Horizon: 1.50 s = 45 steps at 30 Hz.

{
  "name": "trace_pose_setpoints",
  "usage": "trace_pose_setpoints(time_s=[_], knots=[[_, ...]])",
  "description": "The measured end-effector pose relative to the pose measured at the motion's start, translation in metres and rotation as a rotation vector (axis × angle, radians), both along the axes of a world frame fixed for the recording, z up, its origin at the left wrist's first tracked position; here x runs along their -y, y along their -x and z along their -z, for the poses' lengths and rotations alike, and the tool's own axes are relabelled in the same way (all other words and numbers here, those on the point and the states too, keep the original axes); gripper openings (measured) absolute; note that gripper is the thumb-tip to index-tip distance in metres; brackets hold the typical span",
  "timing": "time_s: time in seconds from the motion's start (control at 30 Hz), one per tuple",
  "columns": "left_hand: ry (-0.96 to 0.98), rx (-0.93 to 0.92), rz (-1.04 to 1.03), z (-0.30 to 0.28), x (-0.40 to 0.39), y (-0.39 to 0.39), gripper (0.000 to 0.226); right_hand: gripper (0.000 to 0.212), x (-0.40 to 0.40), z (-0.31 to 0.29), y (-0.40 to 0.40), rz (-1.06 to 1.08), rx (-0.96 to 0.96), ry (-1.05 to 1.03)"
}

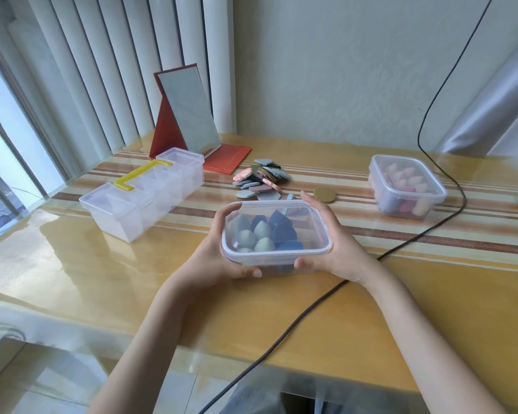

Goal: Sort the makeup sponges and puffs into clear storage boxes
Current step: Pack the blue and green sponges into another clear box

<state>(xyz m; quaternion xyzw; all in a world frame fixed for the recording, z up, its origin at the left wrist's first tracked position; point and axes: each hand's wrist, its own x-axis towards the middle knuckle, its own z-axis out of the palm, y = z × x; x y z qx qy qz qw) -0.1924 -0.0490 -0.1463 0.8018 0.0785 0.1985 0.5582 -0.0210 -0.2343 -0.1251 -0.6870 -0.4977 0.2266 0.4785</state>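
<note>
**Desk:** What does the frame show?

**Photographer:** A person holds a lidded clear box (276, 234) of blue and green teardrop sponges (265, 233) above a yellow table (371, 318). The left hand (219, 252) and right hand (326, 246) each wrap around one short end, fingers curled over the rim and thumbs on the near edge, so both are clamped on the box.

**Desk:** Why that grip?

**Photographer:** My reading is that the lid is being pressed down or the box is being carried; a hold at both ends keeps it level so the sponges stay put. Whether the lid is snapped fully closed, I cannot tell.

**Desk:** And the rest of the sorting?

**Photographer:** A second clear box (407, 186), lidded, with pink and peach sponges, sits well apart at the right. A loose pile of flat puffs (259, 180) lies just behind the held box, unsorted. A long divided organizer (144, 192) with a yellow handle stands at the left, seemingly waiting for them.

**Desk:** The setting?

**Photographer:** A glossy tabletop with a striped runner (356, 210), a red folding mirror (189, 115), a dark cable (296, 318) trailing across, vertical blinds (102, 70) and a window at the left.
</note>
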Motion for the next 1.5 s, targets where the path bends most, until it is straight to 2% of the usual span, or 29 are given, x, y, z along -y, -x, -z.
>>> trace_pose_setpoints(time_s=[0.07, 0.2, 0.37, 0.5, 0.6, 0.67, 0.77, 0.9, 0.97, 1.1, 1.2, 1.3, 1.43, 1.5], knots=[[0.042, -0.026, 0.031, -0.003, -0.001, 0.003, 0.111, 0.112, -0.001, 0.001, 0.002, 0.012, -0.103, -0.052], [0.123, -0.029, -0.027, -0.009, 0.004, 0.005, 0.085, 0.088, -0.005, 0.001, 0.007, 0.120, -0.148, -0.063], [0.071, -0.006, -0.088, -0.007, 0.000, 0.003, 0.090, 0.080, -0.005, -0.001, 0.007, 0.132, -0.057, -0.076], [0.072, -0.013, -0.040, -0.005, 0.002, 0.003, 0.106, 0.068, -0.005, 0.000, 0.008, 0.192, 0.096, -0.059], [0.054, -0.008, -0.012, -0.001, 0.005, 0.001, 0.116, 0.048, -0.005, 0.006, 0.011, 0.261, 0.471, -0.151], [0.020, 0.007, -0.032, 0.000, 0.006, 0.001, 0.109, 0.056, -0.005, 0.014, 0.013, 0.193, 0.631, -0.136], [-0.027, 0.019, -0.082, 0.000, 0.005, 0.001, 0.103, 0.069, -0.006, 0.019, 0.013, 0.168, 0.627, -0.083], [-0.060, 0.036, -0.095, -0.002, 0.003, 0.000, 0.100, 0.068, -0.009, 0.025, 0.014, 0.197, 0.711, -0.144], [-0.048, 0.039, -0.094, -0.003, 0.003, 0.000, 0.099, 0.067, -0.009, 0.025, 0.014, 0.195, 0.696, -0.145], [-0.044, 0.052, -0.116, -0.012, 0.007, -0.004, 0.095, 0.061, -0.006, 0.021, 0.010, 0.241, 0.521, -0.241], [-0.057, 0.120, -0.132, -0.027, 0.013, -0.020, 0.090, 0.051, -0.004, 0.013, 0.006, 0.399, 0.447, -0.395], [-0.067, 0.203, -0.178, -0.036, 0.025, -0.050, 0.089, 0.038, -0.002, 0.004, -0.003, 0.550, 0.354, -0.464], [-0.206, 0.139, -0.186, -0.027, 0.050, -0.097, 0.098, 0.035, 0.006, 0.002, -0.032, 0.694, 0.260, -0.392], [-0.224, 0.089, -0.155, -0.018, 0.060, -0.116, 0.100, 0.025, 0.012, 0.005, -0.050, 0.749, 0.256, -0.312]])
